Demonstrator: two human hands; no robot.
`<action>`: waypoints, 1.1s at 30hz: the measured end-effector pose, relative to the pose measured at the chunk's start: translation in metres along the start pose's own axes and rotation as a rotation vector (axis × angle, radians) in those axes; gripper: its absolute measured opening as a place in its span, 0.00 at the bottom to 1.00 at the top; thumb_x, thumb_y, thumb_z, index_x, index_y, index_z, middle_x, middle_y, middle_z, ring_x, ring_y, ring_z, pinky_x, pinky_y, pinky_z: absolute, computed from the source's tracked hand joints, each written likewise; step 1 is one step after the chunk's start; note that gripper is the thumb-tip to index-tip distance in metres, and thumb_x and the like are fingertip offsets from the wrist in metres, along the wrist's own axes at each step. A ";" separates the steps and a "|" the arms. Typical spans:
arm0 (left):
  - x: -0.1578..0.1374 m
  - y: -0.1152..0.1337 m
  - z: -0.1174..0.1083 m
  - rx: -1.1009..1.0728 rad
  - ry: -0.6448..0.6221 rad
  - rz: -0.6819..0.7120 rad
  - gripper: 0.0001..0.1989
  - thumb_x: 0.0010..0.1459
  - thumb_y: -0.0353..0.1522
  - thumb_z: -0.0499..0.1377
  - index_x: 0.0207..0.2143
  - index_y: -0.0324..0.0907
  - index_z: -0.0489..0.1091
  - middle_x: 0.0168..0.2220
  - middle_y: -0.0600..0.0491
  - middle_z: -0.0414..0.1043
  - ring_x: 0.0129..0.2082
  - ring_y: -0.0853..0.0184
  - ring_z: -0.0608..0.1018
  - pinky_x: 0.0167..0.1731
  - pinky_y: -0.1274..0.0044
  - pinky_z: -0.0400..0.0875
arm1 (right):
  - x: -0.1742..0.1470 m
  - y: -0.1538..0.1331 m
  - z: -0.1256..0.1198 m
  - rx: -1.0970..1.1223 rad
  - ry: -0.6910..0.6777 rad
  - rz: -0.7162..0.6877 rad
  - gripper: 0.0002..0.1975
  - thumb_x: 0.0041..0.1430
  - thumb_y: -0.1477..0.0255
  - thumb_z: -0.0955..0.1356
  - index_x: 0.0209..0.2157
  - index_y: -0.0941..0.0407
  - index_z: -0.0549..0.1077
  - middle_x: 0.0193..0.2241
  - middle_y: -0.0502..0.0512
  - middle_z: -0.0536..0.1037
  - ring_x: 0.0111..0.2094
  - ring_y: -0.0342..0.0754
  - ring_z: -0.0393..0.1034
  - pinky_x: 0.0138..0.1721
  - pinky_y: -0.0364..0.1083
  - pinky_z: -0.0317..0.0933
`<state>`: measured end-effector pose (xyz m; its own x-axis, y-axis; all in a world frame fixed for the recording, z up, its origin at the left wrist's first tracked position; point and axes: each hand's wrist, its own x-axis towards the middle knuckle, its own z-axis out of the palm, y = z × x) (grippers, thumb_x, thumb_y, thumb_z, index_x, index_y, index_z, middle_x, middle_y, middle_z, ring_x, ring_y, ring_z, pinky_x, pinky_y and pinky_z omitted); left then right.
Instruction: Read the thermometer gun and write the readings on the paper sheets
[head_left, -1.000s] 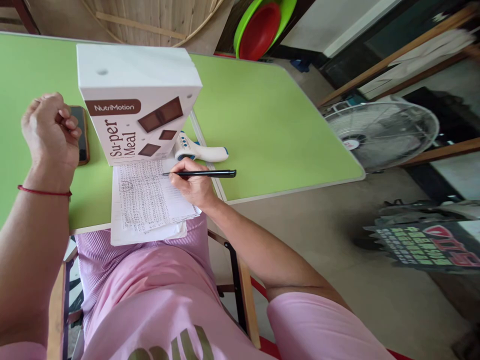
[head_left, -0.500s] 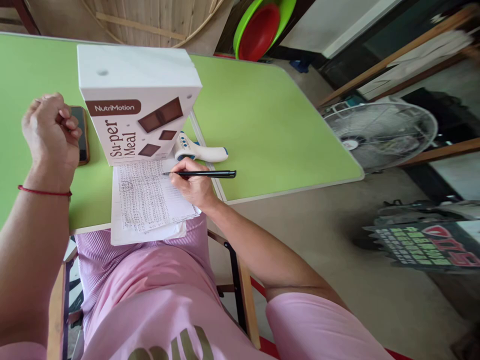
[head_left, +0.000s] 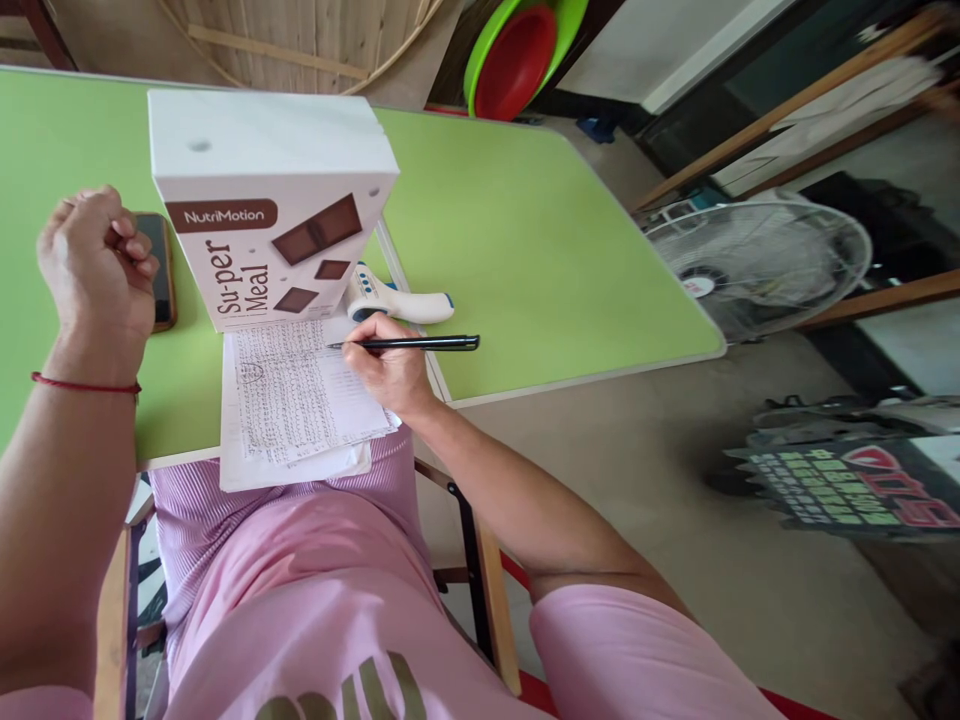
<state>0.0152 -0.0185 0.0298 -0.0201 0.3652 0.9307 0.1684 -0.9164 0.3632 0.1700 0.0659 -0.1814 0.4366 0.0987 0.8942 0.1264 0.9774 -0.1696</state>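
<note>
My right hand (head_left: 388, 368) grips a black pen (head_left: 427, 343), its tip at the handwritten sheets of paper (head_left: 289, 400). The sheets lie in a stack at the table's near edge and overhang it. Behind them stands a white box (head_left: 277, 240) printed "NutriMotion Su-per Meal". Beside the box and just beyond my right hand lies a white and blue infrared thermometer (head_left: 405, 303). Raised at the left, my left hand (head_left: 97, 265) is loosely closed with its fingers curled, and I see nothing in it. Partly hidden behind that hand is a smartphone (head_left: 163, 270) in a brown case.
The green table (head_left: 517, 250) has a pale rim and a seam across it. A standing fan (head_left: 765, 270) is off its right end. Red and green basins (head_left: 517, 65) lean beyond the far edge. A chair armrest (head_left: 499, 600) is beside my body.
The pen and my right hand have shifted very slightly to the right over the paper. My left hand stays curled; the whole view has drifted a little.
</note>
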 end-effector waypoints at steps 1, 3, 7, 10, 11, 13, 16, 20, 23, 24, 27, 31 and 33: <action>0.000 0.000 0.000 -0.014 0.005 -0.006 0.16 0.30 0.28 0.56 0.24 0.41 0.51 0.23 0.58 0.51 0.20 0.77 0.56 0.20 0.80 0.46 | 0.000 0.000 0.000 -0.004 -0.002 0.003 0.06 0.52 0.71 0.65 0.23 0.53 0.64 0.18 0.45 0.67 0.20 0.40 0.56 0.23 0.43 0.53; 0.001 0.000 0.000 -0.040 0.017 -0.010 0.15 0.29 0.28 0.55 0.23 0.41 0.52 0.22 0.59 0.51 0.20 0.77 0.56 0.20 0.80 0.45 | 0.000 -0.001 0.000 -0.009 -0.012 0.009 0.06 0.51 0.71 0.65 0.23 0.53 0.64 0.18 0.45 0.66 0.20 0.40 0.56 0.23 0.43 0.53; 0.002 -0.001 -0.001 -0.046 0.017 0.003 0.15 0.31 0.27 0.56 0.23 0.41 0.51 0.22 0.59 0.52 0.20 0.77 0.56 0.20 0.79 0.45 | 0.001 -0.002 -0.001 0.001 -0.030 0.006 0.06 0.51 0.71 0.65 0.23 0.53 0.64 0.18 0.45 0.66 0.20 0.40 0.56 0.23 0.43 0.53; 0.002 -0.002 -0.001 0.006 -0.017 0.013 0.18 0.33 0.28 0.58 0.24 0.41 0.49 0.22 0.59 0.51 0.20 0.77 0.56 0.21 0.80 0.45 | 0.001 -0.002 -0.001 0.016 -0.033 0.000 0.06 0.50 0.71 0.65 0.22 0.53 0.63 0.17 0.45 0.66 0.19 0.40 0.55 0.22 0.43 0.52; 0.003 -0.002 -0.001 0.021 -0.021 0.021 0.18 0.34 0.28 0.59 0.24 0.41 0.49 0.21 0.59 0.51 0.20 0.77 0.56 0.21 0.80 0.46 | 0.001 -0.002 -0.001 0.017 -0.034 0.003 0.06 0.50 0.71 0.65 0.22 0.53 0.63 0.17 0.44 0.66 0.19 0.40 0.55 0.21 0.43 0.51; 0.003 -0.002 -0.001 0.025 -0.016 0.031 0.19 0.35 0.29 0.59 0.24 0.41 0.49 0.21 0.59 0.51 0.20 0.77 0.55 0.20 0.80 0.45 | 0.000 -0.001 -0.001 0.016 -0.031 0.009 0.07 0.51 0.71 0.65 0.22 0.53 0.63 0.16 0.45 0.65 0.19 0.40 0.56 0.21 0.43 0.52; 0.002 -0.002 0.000 -0.006 -0.007 0.013 0.18 0.34 0.27 0.59 0.24 0.41 0.50 0.22 0.58 0.52 0.20 0.77 0.56 0.20 0.79 0.46 | 0.000 -0.001 -0.001 0.021 -0.010 0.004 0.07 0.52 0.71 0.65 0.23 0.53 0.63 0.17 0.45 0.66 0.19 0.40 0.56 0.22 0.43 0.53; 0.001 -0.001 0.000 -0.025 -0.003 0.015 0.17 0.34 0.27 0.58 0.23 0.41 0.49 0.22 0.58 0.51 0.19 0.77 0.56 0.19 0.79 0.45 | 0.001 -0.001 -0.002 0.001 -0.029 -0.015 0.06 0.53 0.70 0.66 0.24 0.53 0.66 0.18 0.45 0.68 0.20 0.40 0.57 0.23 0.43 0.54; 0.001 0.000 0.001 -0.031 -0.011 -0.003 0.17 0.32 0.27 0.58 0.23 0.41 0.50 0.21 0.59 0.51 0.20 0.77 0.56 0.19 0.80 0.45 | 0.001 -0.001 -0.002 0.000 -0.044 -0.013 0.06 0.53 0.70 0.66 0.24 0.53 0.65 0.18 0.45 0.68 0.20 0.40 0.57 0.22 0.43 0.53; 0.000 0.000 0.001 -0.035 -0.009 -0.007 0.17 0.32 0.27 0.58 0.23 0.41 0.51 0.21 0.59 0.51 0.20 0.77 0.56 0.19 0.80 0.45 | 0.001 -0.001 -0.002 0.006 -0.044 -0.014 0.06 0.53 0.71 0.66 0.24 0.53 0.65 0.18 0.45 0.68 0.20 0.40 0.57 0.22 0.43 0.53; 0.000 0.000 0.002 -0.059 0.002 -0.004 0.16 0.32 0.26 0.58 0.23 0.41 0.52 0.21 0.59 0.52 0.19 0.78 0.57 0.19 0.81 0.46 | 0.001 -0.001 -0.002 0.014 -0.053 -0.026 0.06 0.53 0.71 0.66 0.24 0.54 0.65 0.18 0.45 0.67 0.20 0.40 0.57 0.22 0.43 0.53; -0.006 0.010 -0.003 -0.090 -0.133 -0.011 0.15 0.41 0.29 0.61 0.20 0.41 0.52 0.17 0.59 0.48 0.15 0.77 0.52 0.14 0.80 0.43 | 0.001 -0.001 -0.002 0.018 -0.050 -0.036 0.06 0.52 0.73 0.66 0.24 0.54 0.65 0.18 0.45 0.67 0.20 0.40 0.57 0.22 0.42 0.53; -0.014 0.017 -0.007 -0.053 -0.349 -0.007 0.16 0.46 0.36 0.64 0.19 0.42 0.59 0.14 0.59 0.50 0.13 0.77 0.52 0.12 0.80 0.41 | 0.001 -0.001 -0.001 0.032 -0.042 -0.036 0.06 0.52 0.73 0.66 0.24 0.54 0.65 0.18 0.45 0.67 0.20 0.40 0.57 0.22 0.42 0.52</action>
<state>0.0110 -0.0400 0.0236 0.3188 0.3968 0.8608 0.1175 -0.9177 0.3795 0.1711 0.0646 -0.1806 0.3944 0.0704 0.9163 0.1128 0.9858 -0.1242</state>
